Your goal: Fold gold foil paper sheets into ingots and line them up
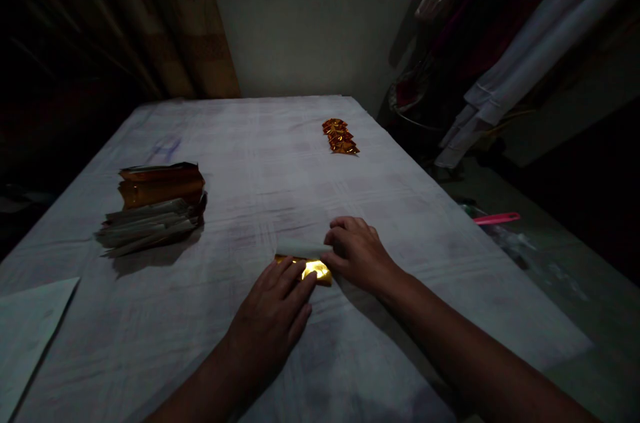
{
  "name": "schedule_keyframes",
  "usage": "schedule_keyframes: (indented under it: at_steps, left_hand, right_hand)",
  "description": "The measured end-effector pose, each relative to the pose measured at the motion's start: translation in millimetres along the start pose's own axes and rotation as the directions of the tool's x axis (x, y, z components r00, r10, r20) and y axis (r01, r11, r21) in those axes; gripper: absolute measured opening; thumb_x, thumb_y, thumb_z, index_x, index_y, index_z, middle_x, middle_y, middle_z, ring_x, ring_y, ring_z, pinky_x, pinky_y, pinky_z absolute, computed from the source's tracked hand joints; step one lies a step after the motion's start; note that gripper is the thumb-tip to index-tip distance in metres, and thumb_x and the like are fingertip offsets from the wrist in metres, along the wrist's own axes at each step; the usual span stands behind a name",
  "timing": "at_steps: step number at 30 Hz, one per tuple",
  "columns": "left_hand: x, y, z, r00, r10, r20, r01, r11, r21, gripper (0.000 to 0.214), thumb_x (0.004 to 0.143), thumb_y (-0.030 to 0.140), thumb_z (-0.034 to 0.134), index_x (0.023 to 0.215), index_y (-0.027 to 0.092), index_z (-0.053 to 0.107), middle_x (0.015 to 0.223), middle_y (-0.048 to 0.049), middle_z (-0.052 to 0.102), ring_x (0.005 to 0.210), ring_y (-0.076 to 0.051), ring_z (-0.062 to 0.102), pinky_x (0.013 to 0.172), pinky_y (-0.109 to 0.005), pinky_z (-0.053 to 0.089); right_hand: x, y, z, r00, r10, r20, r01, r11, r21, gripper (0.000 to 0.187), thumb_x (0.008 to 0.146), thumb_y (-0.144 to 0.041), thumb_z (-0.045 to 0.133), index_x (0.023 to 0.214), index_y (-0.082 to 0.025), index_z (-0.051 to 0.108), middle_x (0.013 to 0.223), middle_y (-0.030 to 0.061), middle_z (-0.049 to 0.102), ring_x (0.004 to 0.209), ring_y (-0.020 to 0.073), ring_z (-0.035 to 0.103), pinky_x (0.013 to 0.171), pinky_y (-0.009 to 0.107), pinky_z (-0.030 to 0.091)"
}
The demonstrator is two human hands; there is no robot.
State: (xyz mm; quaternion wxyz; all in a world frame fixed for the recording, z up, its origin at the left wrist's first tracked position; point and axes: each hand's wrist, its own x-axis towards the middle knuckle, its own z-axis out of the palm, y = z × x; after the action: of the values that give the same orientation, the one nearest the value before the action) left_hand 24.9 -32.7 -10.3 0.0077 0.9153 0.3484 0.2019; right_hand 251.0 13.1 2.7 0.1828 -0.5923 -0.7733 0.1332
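A small sheet of gold foil paper [320,270], partly folded so that its pale back shows along the far edge, lies on the cloth-covered table [250,163]. My left hand [280,303] rests flat on its near left part, fingers stretched out. My right hand [357,253] has its thumb and fingers closed on the right end of the pale flap. To the left stands a stack of gold foil papers [163,186], with grey backs facing up in the nearer part. Several folded gold foil pieces [340,136] sit in a row at the back right.
A white sheet or board [35,336] lies at the table's left front. Clothes [495,56] hang at the right, above the floor. A pink handle [497,218] and clear plastic lie beyond the right edge. A curtain [165,30] hangs behind.
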Motion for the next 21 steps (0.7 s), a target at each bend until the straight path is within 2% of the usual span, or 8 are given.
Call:
schedule_keyframes:
  at_steps: [2,4,8,13,16,18,20,21]
  left_hand:
    - [-1,0,0.0,1.000,0.000,-0.003,0.000,1.000,0.001,0.037,0.100,0.021,0.045,0.134,0.017,0.058,0.136,-0.0115,0.063,0.130,-0.028,0.057,0.106,-0.051,0.053]
    - [-4,1,1.2,1.000,0.001,-0.007,-0.001,1.000,0.021,0.037,0.101,0.023,0.045,0.135,0.018,0.058,0.139,-0.0106,0.062,0.131,-0.028,0.055,0.106,-0.050,0.052]
    - [-8,2,4.7,1.000,-0.025,-0.010,0.026,0.996,0.090,0.040,0.101,0.026,0.045,0.140,0.018,0.055,0.140,-0.0094,0.062,0.132,-0.028,0.053,0.109,-0.050,0.047]
    - [-8,5,8.1,0.997,-0.070,-0.028,0.074,0.983,0.167,0.045,0.102,0.031,0.044,0.142,0.013,0.051,0.143,-0.0126,0.060,0.134,-0.030,0.052,0.111,-0.052,0.043]
    - [-9,6,10.3,0.995,-0.080,-0.052,0.088,0.981,0.173,0.047,0.102,0.031,0.043,0.142,0.008,0.050,0.144,-0.0152,0.059,0.136,-0.031,0.050,0.111,-0.050,0.043]
    - [-11,7,11.9,0.994,-0.096,-0.056,0.104,0.981,0.166,0.047,0.102,0.032,0.044,0.142,0.009,0.049,0.145,-0.0152,0.058,0.138,-0.031,0.048,0.111,-0.050,0.043]
    - [-12,7,13.2,0.992,-0.112,-0.050,0.118,0.982,0.149,0.048,0.102,0.032,0.044,0.145,0.012,0.047,0.145,-0.0143,0.058,0.138,-0.030,0.048,0.111,-0.050,0.043]
    - [-12,7,13.6,0.992,-0.118,-0.045,0.123,0.983,0.139,0.049,0.102,0.032,0.044,0.147,0.013,0.046,0.145,-0.0140,0.058,0.138,-0.030,0.049,0.111,-0.051,0.043]
  right_hand:
    - [4,-1,-5,0.997,-0.033,0.066,0.032,0.999,0.009,0.011,0.079,-0.023,0.077,0.085,-0.021,0.067,0.117,0.0087,0.064,0.113,0.0267,0.055,0.089,0.040,0.041]
    - [9,-4,-8,0.992,-0.044,0.122,0.039,0.998,0.040,0.012,0.079,-0.019,0.077,0.083,-0.020,0.065,0.106,0.0065,0.067,0.103,0.0237,0.058,0.083,0.035,0.042]
    - [28,-9,-5,0.970,0.035,0.241,-0.077,0.983,0.165,0.020,0.080,-0.014,0.072,0.097,-0.022,0.064,0.074,-0.0044,0.063,0.070,0.0145,0.058,0.063,0.026,0.037]
    - [53,-12,2,0.972,-0.040,0.233,-0.017,0.972,0.236,0.033,0.078,-0.011,0.071,0.107,-0.024,0.063,0.076,-0.0062,0.065,0.068,0.0130,0.059,0.064,0.024,0.040]
    - [47,-8,2,0.991,-0.052,0.125,0.017,0.965,0.261,0.031,0.079,-0.011,0.069,0.109,-0.021,0.064,0.092,0.0002,0.070,0.078,0.0152,0.064,0.071,0.027,0.047]
    - [31,-6,2,0.994,-0.064,-0.086,0.082,0.971,0.227,0.023,0.085,-0.012,0.063,0.106,-0.020,0.066,0.104,0.0056,0.070,0.087,0.0177,0.066,0.079,0.031,0.051]
    - [9,-7,4,0.959,-0.190,-0.211,0.225,0.961,0.159,0.019,0.089,-0.012,0.056,0.101,-0.020,0.069,0.099,0.0070,0.071,0.093,0.0205,0.065,0.083,0.034,0.052]
    - [-2,-10,5,0.939,-0.261,-0.222,0.293,0.948,0.126,0.020,0.091,-0.013,0.054,0.101,-0.021,0.070,0.099,0.0076,0.071,0.093,0.0214,0.065,0.083,0.035,0.052]
